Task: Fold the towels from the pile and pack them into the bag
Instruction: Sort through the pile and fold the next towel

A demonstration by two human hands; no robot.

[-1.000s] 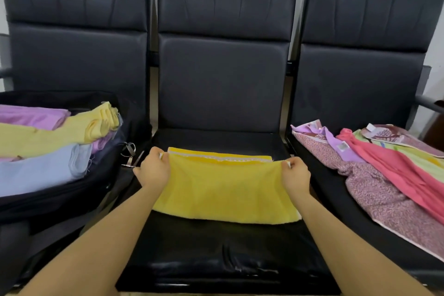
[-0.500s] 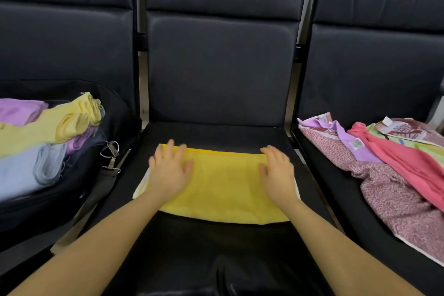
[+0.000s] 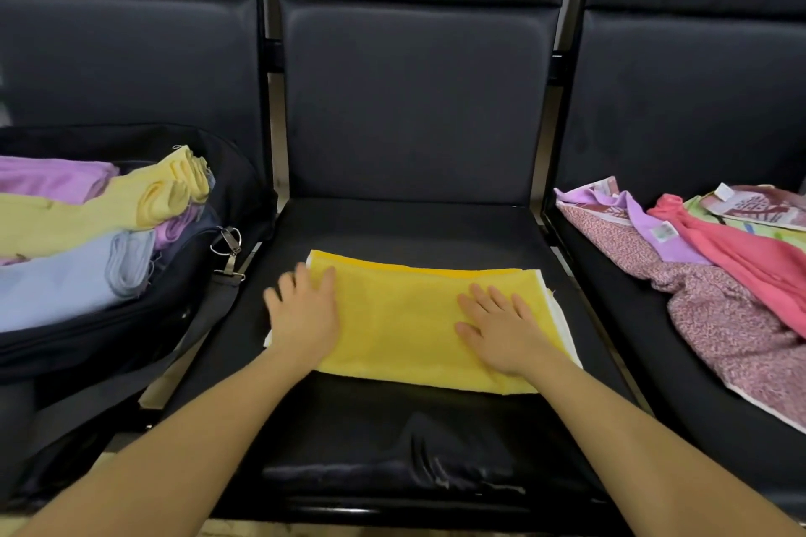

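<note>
A: Where was the yellow towel [image 3: 410, 323]?
B: Folded, on the middle seat [image 3: 414, 227].
A: Hands?
B: Left hand [image 3: 305, 318] and right hand [image 3: 501, 327] lay flat on it, fingers straight, grasping nothing.

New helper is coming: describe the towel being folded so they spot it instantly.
Of three black seats, take the middle seat. The yellow towel lies flat there under the left hand and right hand. It is the only towel on that seat.

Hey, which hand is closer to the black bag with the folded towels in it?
Left. The left hand presses the yellow towel's bag-side end, near the black bag; the right hand presses the far end.
</note>
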